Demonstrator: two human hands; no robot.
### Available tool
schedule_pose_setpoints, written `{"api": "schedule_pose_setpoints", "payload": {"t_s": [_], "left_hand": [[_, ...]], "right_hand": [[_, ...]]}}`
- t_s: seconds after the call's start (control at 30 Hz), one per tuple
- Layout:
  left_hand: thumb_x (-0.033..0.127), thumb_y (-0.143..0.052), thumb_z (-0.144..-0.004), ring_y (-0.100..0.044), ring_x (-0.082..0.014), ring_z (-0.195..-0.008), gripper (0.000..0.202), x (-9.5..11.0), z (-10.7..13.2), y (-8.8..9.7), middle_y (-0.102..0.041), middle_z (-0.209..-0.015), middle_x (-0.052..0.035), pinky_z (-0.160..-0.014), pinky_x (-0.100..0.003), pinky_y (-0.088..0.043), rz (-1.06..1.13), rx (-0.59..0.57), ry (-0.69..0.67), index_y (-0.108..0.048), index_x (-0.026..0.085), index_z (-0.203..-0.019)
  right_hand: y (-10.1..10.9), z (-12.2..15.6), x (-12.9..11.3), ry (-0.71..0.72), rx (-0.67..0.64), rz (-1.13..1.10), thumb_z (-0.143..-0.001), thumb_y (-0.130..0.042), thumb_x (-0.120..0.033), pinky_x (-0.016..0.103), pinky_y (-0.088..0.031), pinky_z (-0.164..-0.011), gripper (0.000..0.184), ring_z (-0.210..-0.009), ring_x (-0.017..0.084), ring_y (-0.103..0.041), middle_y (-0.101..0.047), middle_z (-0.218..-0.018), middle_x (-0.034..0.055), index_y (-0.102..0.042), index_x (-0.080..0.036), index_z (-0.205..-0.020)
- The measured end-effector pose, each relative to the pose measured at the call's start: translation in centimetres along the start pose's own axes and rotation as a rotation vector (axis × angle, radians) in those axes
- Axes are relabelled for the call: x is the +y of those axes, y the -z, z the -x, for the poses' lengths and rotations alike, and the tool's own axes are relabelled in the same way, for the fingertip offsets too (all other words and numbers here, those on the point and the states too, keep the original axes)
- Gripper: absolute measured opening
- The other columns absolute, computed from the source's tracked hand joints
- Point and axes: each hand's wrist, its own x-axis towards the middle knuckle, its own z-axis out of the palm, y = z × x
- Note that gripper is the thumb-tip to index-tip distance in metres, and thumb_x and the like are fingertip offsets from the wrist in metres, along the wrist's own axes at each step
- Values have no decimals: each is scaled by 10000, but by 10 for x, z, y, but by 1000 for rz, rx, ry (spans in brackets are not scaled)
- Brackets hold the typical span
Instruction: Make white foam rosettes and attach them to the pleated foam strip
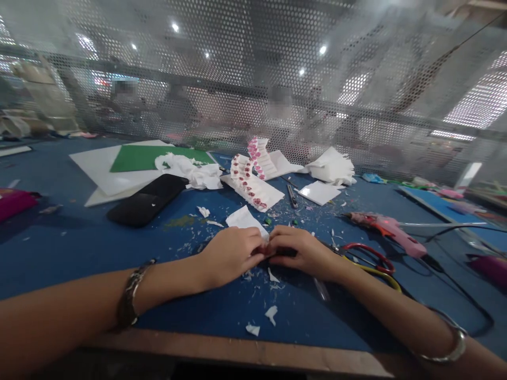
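Both hands meet over the blue table near its front. My left hand (pixel 235 253) is closed, its fingers pinched on a small piece of white paper (pixel 246 219) that sticks up behind the knuckles. Against it, my right hand (pixel 301 250) is closed too, fingertips pressed at the near corner of the same piece. The fingers hide the paper's lower part. Beyond the hands stand white pleated strips with red dots (pixel 253 190) and pink dots (pixel 257 150). Scissors (pixel 382 258) with red and yellow handles lie by my right wrist.
A pink glue gun (pixel 390 229) with a black cable lies at right. A black phone-shaped object (pixel 148 200), a green sheet (pixel 138 158) and crumpled white paper (pixel 194 171) are at left. A cutter knife (pixel 292 196) lies near a white square (pixel 320 192). Perforated mesh (pixel 237 68) rises behind.
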Motion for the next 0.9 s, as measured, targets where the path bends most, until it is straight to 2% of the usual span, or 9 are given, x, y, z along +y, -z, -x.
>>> {"api": "schedule_pose_setpoints", "payload": {"t_s": [0.13, 0.27, 0.4, 0.5, 0.6, 0.67, 0.77, 0.83, 0.9], "left_hand": [[196, -464, -764, -514, -124, -616, 111, -3, -2, 1, -553, -706, -12, -596, -241, -383, 191, 23, 49, -555, 138, -738], [228, -451, -770, -494, -104, -594, 136, -3, -3, 4, -532, -673, 2, -571, -212, -374, 367, 42, 94, -535, 139, -710], [242, -449, -771, -474, -98, -575, 147, -2, -3, 5, -512, -626, 18, -539, -197, -349, 443, 46, 106, -513, 141, -685], [306, -473, -765, -455, -99, -566, 204, -1, -2, 5, -493, -597, 26, -529, -199, -332, 468, 58, 105, -498, 143, -644], [294, -484, -764, -454, -94, -584, 206, -1, -1, 5, -493, -600, 31, -562, -197, -340, 504, 72, 92, -502, 144, -625], [272, -487, -763, -452, -89, -590, 205, -2, -2, 7, -488, -597, 34, -578, -192, -344, 524, 78, 83, -504, 143, -605], [265, -481, -760, -455, -89, -599, 195, -2, -3, 10, -496, -604, 31, -584, -191, -349, 564, 80, 90, -527, 142, -616], [263, -470, -759, -456, -88, -606, 174, -2, -3, 12, -515, -625, 27, -588, -192, -351, 606, 89, 110, -552, 146, -659], [268, -454, -758, -443, -85, -597, 174, -2, -3, 13, -525, -641, 26, -573, -191, -345, 663, 97, 147, -564, 149, -695]], "right_hand": [[-1, 1, -1, 28, 85, 16, -771, -490, -167, 209, -410, -653, 103, -710, 107, -509, -525, -744, 43, -580, -126, -741], [-1, -2, -4, 8, 153, 49, -810, -420, -170, 221, -411, -680, 158, -737, 114, -500, -530, -771, 57, -555, -127, -741], [-4, -4, -10, -8, 135, 213, -840, -319, -162, 258, -416, -662, 217, -714, 137, -478, -519, -761, 86, -510, -103, -756], [-6, -4, -14, 40, 174, 338, -843, -282, -158, 253, -408, -588, 239, -625, 131, -455, -509, -683, 66, -487, -111, -729], [-6, -2, -17, 71, 199, 394, -848, -267, -167, 248, -390, -545, 247, -584, 128, -447, -512, -643, 47, -470, -136, -710], [-6, -1, -18, 40, 225, 326, -844, -289, -174, 235, -390, -545, 201, -593, 119, -466, -531, -668, 39, -459, -149, -740], [-5, 2, -19, -90, 292, 111, -810, -404, -211, 202, -403, -552, 69, -602, 97, -501, -550, -693, 12, -439, -160, -841], [-4, 4, -19, -154, 331, 2, -775, -472, -226, 198, -417, -573, 157, -627, 96, -530, -570, -708, 5, -434, -162, -913], [-4, 4, -18, -148, 355, -49, -757, -489, -200, 202, -429, -617, 175, -689, 101, -559, -600, -768, 14, -462, -172, -928]]}}
